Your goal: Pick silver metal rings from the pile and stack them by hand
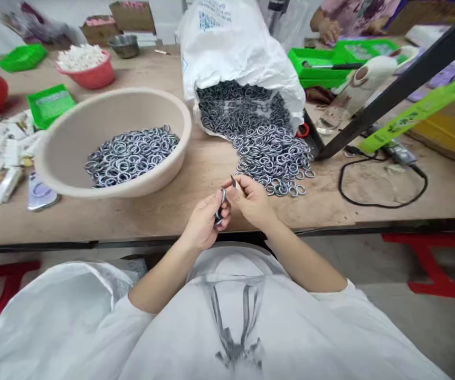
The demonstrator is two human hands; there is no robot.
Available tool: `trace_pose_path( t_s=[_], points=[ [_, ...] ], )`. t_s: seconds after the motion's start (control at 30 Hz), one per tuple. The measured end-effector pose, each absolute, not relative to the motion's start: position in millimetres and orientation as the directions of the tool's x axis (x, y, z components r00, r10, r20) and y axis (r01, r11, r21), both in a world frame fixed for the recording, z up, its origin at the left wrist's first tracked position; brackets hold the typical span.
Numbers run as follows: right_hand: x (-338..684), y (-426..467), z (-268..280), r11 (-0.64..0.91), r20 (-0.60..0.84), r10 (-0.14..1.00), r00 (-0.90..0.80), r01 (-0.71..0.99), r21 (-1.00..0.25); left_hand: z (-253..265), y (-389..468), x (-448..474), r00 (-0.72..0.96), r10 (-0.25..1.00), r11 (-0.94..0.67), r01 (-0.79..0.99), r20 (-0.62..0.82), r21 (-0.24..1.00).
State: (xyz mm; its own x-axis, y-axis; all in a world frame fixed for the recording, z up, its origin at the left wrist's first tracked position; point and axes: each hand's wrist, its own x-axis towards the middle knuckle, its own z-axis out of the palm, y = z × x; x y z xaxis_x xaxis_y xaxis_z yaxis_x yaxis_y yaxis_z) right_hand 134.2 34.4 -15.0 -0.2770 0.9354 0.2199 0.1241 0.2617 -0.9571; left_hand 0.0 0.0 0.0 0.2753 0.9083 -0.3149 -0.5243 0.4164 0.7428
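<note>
I count my left hand and right hand, 2 in all, holding at least 2 rings and 1 blade. There is 1 beige basin and 1 white printed sack, their loose rings too many for me to number. I also see 2 green trays at left, at least 2 at right, 2 red tubs, 1 metal bowl, 1 black cord, 2 red stools.

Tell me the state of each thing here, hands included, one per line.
Left hand: closed around dark rings
Right hand: gripping a small pointed blade
Cream basin: partly filled with rings
Printed white sack: lying open-mouthed, rings spilling out
Ring pile: loose on the table
Red bowl: heaped with white pieces
Black cable: loosely looped
</note>
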Motion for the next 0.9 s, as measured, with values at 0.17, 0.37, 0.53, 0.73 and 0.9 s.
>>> trace_pose_path(
  t_s=[0.17, 0.37, 0.53, 0.73, 0.9],
  points=[
    [146, 17, -5, 0.5, 0.375, 0.86, -0.347, 0.423, -0.756, 1, -2, 2, 0.219, 0.93, 0.369, -0.537, -0.296, 0.758],
    [145, 8, 1, 0.549, 0.367, 0.833, -0.415, 0.538, -0.64, -3, -2, 4, 0.194, 0.928, 0.373, -0.522, -0.319, 0.767],
    [153, 27, -8, 0.421, 0.305, 0.907, -0.291, 0.583, -0.695, 2, -8, 2, 0.322, 0.912, 0.392, -0.491, -0.255, 0.778],
    [164, 75, -11, 0.208, 0.201, 0.971, -0.131, 0.876, -0.435, 0, -5, -5, 0.29, 0.915, 0.393, -0.491, -0.279, 0.778],
    [150, 97, -4, 0.179, 0.014, 0.984, -0.178, 0.976, -0.125, -7, 3, -15, 0.228, 0.932, 0.36, -0.494, -0.282, 0.791]
  ],
)
